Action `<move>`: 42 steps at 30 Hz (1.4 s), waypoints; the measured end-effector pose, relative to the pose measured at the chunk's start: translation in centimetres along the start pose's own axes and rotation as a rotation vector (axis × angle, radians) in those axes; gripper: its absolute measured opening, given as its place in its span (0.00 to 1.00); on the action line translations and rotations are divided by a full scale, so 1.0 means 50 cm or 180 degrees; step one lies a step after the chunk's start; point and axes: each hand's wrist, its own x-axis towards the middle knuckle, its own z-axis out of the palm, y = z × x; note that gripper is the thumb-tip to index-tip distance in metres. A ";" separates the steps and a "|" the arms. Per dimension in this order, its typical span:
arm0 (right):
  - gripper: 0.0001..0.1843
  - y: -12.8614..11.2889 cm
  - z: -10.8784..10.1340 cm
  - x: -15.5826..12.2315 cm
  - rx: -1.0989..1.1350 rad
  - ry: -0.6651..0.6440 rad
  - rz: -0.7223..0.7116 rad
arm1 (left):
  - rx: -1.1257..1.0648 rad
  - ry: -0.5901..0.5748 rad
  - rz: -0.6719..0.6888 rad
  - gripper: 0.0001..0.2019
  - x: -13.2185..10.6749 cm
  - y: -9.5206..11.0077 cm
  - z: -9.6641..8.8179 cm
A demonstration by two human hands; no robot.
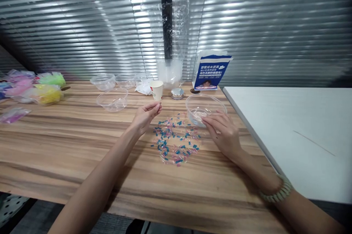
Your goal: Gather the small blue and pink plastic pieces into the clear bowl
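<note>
Small blue and pink-clear capsules [178, 137] lie scattered in a loose patch on the wooden table. Just beyond their left edge, my left hand [145, 117] is raised with thumb and fingertips pinched together. Whatever that pinch may hold is too small to make out. My right hand [227, 133] is at the near side of a clear plastic bowl [206, 98], fingers bent and tips drawn together. It covers part of the bowl's front wall, and its fingertips' contents cannot be made out. Beyond my left fingertips stands a white paper cup [156, 90].
More clear bowls [112, 100] stand back left, near crumpled white tissue [144, 86]. A round silver-lidded container [177, 93], a stack of clear cups [169, 73] and a blue-and-white bag [210, 73] stand behind. Colourful plastic packets [46, 93] lie far left. A white tabletop [297, 124] adjoins right.
</note>
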 end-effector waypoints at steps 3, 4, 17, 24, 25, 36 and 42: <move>0.09 0.000 0.001 0.000 -0.0033 -0.0010 0.0011 | 0.0023 -0.0041 -0.0005 0.09 0.002 -0.002 -0.003; 0.09 0.000 0.001 0.000 -0.0036 -0.0002 0.0013 | 0.0026 -0.0053 0.0005 0.09 0.003 -0.003 -0.004; 0.09 0.001 0.001 -0.004 -0.0060 -0.0042 -0.0001 | -0.0109 0.0033 -0.0089 0.08 0.002 -0.003 0.001; 0.09 0.000 0.002 -0.005 -0.0054 -0.0094 0.0039 | -0.0193 0.0076 -0.0047 0.08 0.004 -0.006 0.000; 0.09 0.000 0.002 -0.005 -0.0051 -0.0103 0.0022 | -0.0183 0.0075 -0.0038 0.08 0.004 -0.007 0.000; 0.13 -0.009 0.002 -0.013 -0.0034 -0.0422 -0.0256 | -0.0090 0.0170 0.0350 0.11 0.003 -0.011 0.001; 0.14 -0.017 -0.002 -0.010 0.0045 -0.0416 -0.0453 | 0.0577 0.0209 0.0744 0.14 0.000 -0.018 0.006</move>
